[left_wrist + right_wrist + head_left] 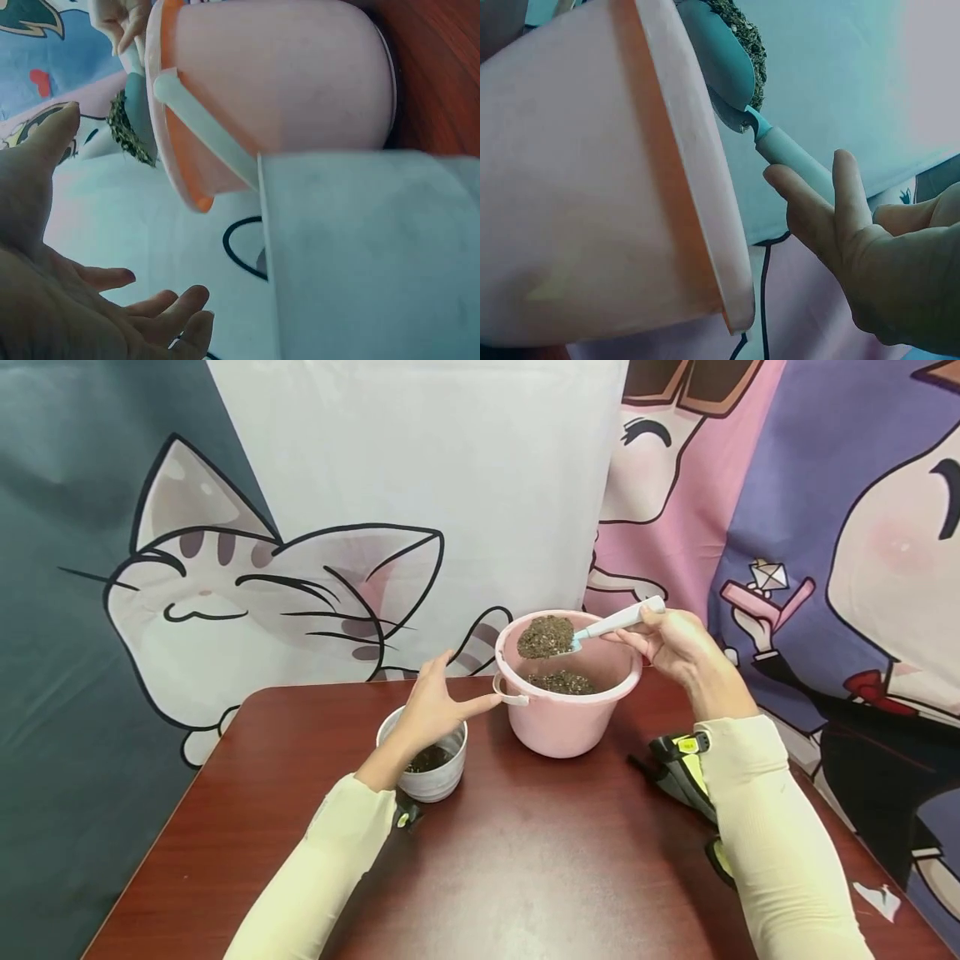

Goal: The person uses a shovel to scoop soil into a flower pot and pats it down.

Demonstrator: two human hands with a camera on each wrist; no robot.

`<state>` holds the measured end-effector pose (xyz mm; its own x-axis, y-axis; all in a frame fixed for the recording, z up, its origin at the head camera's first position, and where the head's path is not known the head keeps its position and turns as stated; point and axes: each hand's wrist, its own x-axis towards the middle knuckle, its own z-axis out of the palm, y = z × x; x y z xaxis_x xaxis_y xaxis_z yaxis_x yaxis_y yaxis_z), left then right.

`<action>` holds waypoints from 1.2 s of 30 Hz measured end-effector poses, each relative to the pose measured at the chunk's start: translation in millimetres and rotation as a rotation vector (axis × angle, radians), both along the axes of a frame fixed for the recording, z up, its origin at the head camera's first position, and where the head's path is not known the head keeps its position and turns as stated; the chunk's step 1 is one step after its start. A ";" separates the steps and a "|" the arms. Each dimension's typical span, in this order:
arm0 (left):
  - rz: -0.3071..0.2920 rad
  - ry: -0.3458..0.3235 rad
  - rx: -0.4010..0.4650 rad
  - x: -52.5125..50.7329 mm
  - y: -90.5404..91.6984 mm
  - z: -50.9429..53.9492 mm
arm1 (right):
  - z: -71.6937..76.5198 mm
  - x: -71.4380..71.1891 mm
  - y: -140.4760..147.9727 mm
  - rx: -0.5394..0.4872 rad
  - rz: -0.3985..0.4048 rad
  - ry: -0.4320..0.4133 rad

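White pot: stands on the table (pixel 525 868) at left (pixel 435 787), beside the pink bucket and apart from it, with dark soil (pixel 429 759) low inside.
Left hand: raised over the pot (pixel 433 717), fingers and thumb spread, grasping nothing; in the head view it partly covers the pot's mouth. Best drawn aside before a load is brought over that mouth.
Bucket handle: hangs at the bucket's left side (pixel 513 698), in line with the left thumb in the head view; the left wrist view shows the thumb apart from the bucket.
Soil heap: rounded high on the blade (pixel 546 637). A light shake while it is above the bucket would probably shed loose grains where they do no harm.
Pink bucket: upright on the table (pixel 558 731), more soil at its bottom.
Trowel: held over the bucket's mouth (pixel 617 621), blade to the left, handle end higher. The blade should be lifted well above the rim and kept near level; a steeper tilt may spill the tip's load.
Right hand: grasps the trowel's handle between thumb and fingers (pixel 681 647). A firm pinch and slow wrist should keep the blade from rolling.
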<state>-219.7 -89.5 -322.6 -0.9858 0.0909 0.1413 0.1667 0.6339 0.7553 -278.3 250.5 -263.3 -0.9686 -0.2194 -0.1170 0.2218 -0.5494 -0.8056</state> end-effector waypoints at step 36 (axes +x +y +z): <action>-0.066 -0.065 0.002 30.9 -104.8 -71.8 | -3.5 20.8 -90.5 0.125 0.070 0.035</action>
<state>-188.8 -194.2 -394.4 -0.9848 0.1556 0.0776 0.1587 0.6214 0.7672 -257.4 160.0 -266.8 -0.9554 -0.2725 -0.1140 0.2267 -0.4288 -0.8745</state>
